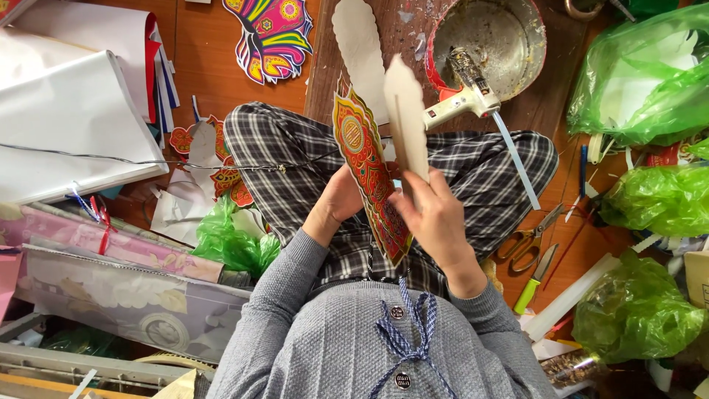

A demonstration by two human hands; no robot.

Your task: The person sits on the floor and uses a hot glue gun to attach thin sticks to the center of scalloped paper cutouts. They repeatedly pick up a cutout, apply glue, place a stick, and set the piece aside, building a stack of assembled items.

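I sit cross-legged in checked trousers and hold two leaf-shaped card pieces upright over my lap. My left hand (337,201) grips a red, gold and green patterned card piece (368,171) from behind. My right hand (437,219) holds a plain beige card piece (407,118) with a thin stick along it, its blank side toward me, just right of the patterned one. The two pieces stand close together, edges nearly touching. A third plain beige shape (360,46) lies on the board beyond them.
A glue gun (465,100) rests on the rim of a metal bowl (491,37). Scissors (529,236) and a green-handled knife (535,277) lie at my right. Green plastic bags (641,74) pile up on the right, paper rolls (66,111) on the left, and a colourful butterfly cutout (272,33) lies ahead.
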